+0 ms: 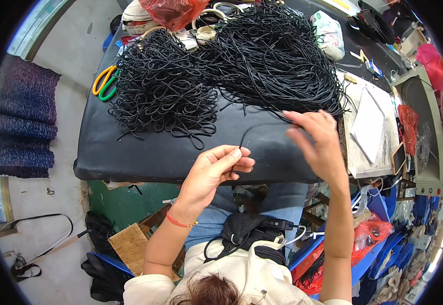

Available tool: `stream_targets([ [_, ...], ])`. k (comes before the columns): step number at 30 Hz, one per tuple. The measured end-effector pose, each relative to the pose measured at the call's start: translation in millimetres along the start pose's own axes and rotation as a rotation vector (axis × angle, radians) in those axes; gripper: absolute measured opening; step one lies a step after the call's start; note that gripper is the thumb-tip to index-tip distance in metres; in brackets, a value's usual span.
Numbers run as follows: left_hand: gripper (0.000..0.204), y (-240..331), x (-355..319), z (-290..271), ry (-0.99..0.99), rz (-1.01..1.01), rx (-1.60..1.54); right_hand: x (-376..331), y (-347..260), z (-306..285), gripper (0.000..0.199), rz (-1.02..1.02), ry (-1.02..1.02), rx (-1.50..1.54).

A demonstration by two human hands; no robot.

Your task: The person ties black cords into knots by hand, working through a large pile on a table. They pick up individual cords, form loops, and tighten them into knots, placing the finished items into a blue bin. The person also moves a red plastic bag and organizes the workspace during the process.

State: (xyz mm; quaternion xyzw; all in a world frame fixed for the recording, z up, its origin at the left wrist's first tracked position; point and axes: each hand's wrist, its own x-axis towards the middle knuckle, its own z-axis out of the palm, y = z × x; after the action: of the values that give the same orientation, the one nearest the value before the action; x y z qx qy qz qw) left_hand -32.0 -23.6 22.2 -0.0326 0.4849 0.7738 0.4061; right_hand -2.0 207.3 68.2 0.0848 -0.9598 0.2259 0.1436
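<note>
Cord (256, 128), one thin black length of it, is what I have between the fingers of my left hand (216, 170); it sits just below the middle of the frame, over the near edge of the black padded table top (130, 152). Thumb and fingertips are pinched tight on its lower end. From there it rises, bends and runs right toward my right hand (317, 140), so its long axis lies roughly left to right with a slight climb. Its far end I cannot follow: it is so fine that it fades into the dark pad and the strands beyond.

My right hand is slightly blurred, fingers loosely spread, at the frayed lower edge of the straight-cord pile (277, 56). Whether it actually grips a strand I cannot tell.

That pile is a dense mass of matte, round, rubbery-looking black cords fanning down from the upper middle. Left of it lies a heap of looped cords (163, 91), the same material curled into ovals and tangled. Scissors (105, 82) with yellow and green handles poke out at the heap's left side, blades hidden beneath it. A red plastic bag (173, 11) is cut off by the top edge. On the right, a pale flat board (368, 126) lies on the bench
</note>
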Motion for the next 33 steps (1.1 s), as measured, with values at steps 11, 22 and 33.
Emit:
stream_targets([
  [11,0.021,1.3,-11.7,0.1,-0.103,0.030,-0.171,3.0,-18.5,40.1,0.021,0.003,0.096,0.401],
  [22,0.022,-9.3,2.9,13.8,0.086,0.161,-0.238,-7.2,-57.2,55.8,0.012,0.167,0.253,0.409],
  [33,0.013,-16.3,7.0,-2.7,0.001,0.296,-0.609,-25.4,-51.4,52.3,0.018,0.035,0.134,0.278],
])
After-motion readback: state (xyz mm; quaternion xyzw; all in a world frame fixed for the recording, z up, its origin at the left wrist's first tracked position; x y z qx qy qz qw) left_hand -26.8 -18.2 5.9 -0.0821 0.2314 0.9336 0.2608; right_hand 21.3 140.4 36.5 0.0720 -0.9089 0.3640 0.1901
